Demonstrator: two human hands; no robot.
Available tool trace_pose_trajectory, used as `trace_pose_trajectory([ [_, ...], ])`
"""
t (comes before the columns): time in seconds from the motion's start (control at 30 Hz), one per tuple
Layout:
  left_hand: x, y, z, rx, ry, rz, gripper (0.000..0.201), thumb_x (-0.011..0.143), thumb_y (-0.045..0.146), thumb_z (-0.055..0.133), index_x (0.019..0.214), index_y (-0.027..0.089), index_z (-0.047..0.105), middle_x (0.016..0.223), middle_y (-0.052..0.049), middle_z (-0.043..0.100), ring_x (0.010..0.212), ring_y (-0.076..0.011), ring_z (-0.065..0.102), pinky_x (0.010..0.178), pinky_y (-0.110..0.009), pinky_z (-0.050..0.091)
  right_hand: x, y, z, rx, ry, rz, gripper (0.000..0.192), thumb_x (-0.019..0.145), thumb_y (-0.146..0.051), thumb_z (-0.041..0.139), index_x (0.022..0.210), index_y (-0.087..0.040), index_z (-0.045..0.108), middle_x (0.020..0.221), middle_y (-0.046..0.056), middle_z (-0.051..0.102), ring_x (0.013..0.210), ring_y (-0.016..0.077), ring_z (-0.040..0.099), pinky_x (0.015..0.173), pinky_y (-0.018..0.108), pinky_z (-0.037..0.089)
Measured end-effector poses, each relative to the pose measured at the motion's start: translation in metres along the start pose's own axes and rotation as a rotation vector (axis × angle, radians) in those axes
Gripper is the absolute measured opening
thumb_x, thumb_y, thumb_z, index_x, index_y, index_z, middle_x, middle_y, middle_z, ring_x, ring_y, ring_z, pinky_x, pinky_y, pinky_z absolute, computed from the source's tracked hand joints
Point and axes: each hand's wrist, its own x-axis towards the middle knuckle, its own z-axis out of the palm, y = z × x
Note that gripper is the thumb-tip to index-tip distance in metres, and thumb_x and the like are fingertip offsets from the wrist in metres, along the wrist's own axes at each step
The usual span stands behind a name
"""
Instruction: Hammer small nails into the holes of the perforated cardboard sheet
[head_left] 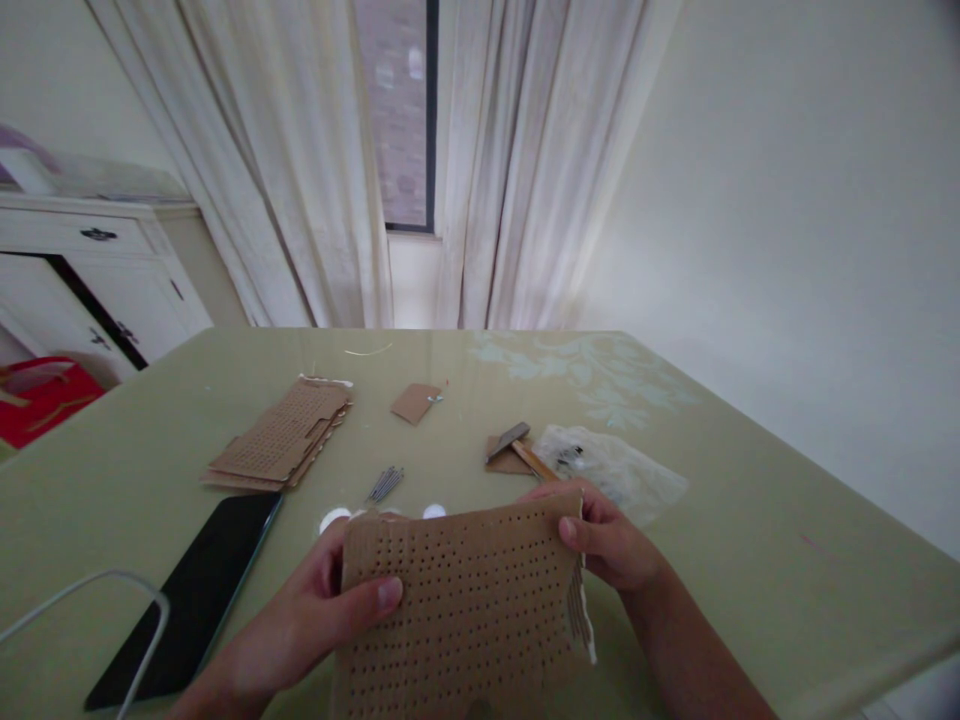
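A brown sheet of cardboard (465, 600), punched with rows of small holes, is held up over the near side of the table. My left hand (330, 600) grips its left edge, thumb on the front face and fingers behind. At the upper right corner my right hand (607, 535) pinches the sheet, thumb in front. The right edge looks frayed, with a pale strip along it. Beyond the sheet lie a bundle of nails (386, 484) and a hammer (517, 446) with a wooden handle, its head resting on a small cardboard piece. White round shapes are partly hidden behind the sheet.
A stack of perforated cardboard (281, 430) lies at the left, above a black tablet (195, 595) and a white cable (161, 605). A small cardboard piece (416, 402) sits near the middle. To the right is a clear plastic bag (622, 475) with dark bits inside.
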Motion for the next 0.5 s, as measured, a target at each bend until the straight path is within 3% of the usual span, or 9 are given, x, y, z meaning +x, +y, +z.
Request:
trace_pose_trajectory([
  [0.33,0.002,0.006,-0.003,-0.080,-0.252,-0.042,0.055,0.071,0.044,0.095,0.116,0.024,0.072,0.111,-0.007,0.078,0.104,-0.0297,0.075,0.093,-0.043,0.062,0.001,0.005,-0.004,0.011,-0.016,-0.002,0.041,0.086,-0.046,0.088,0.117,-0.019,0.084,0.095,0.007,0.084,0.079,0.0137,0.077,0.071,0.020,0.057],
  [0.43,0.004,0.011,-0.001,-0.132,-0.385,-0.054,0.054,0.073,0.048,0.092,0.118,0.025,0.074,0.109,-0.007,0.078,0.100,-0.0284,0.075,0.090,-0.041,0.062,0.002,0.003,-0.003,-0.044,0.082,0.014,0.032,0.079,-0.043,0.093,0.099,-0.018,0.085,0.080,0.001,0.079,0.065,0.0095,0.070,0.060,0.016,0.051],
  [0.5,0.005,0.014,-0.003,-0.137,-0.411,-0.040,0.056,0.073,0.050,0.091,0.120,0.024,0.075,0.110,-0.007,0.078,0.101,-0.0277,0.074,0.088,-0.038,0.061,0.003,0.001,-0.002,-0.067,0.130,0.035,0.029,0.077,-0.041,0.095,0.088,-0.017,0.082,0.072,-0.001,0.074,0.059,0.0084,0.065,0.054,0.016,0.047],
])
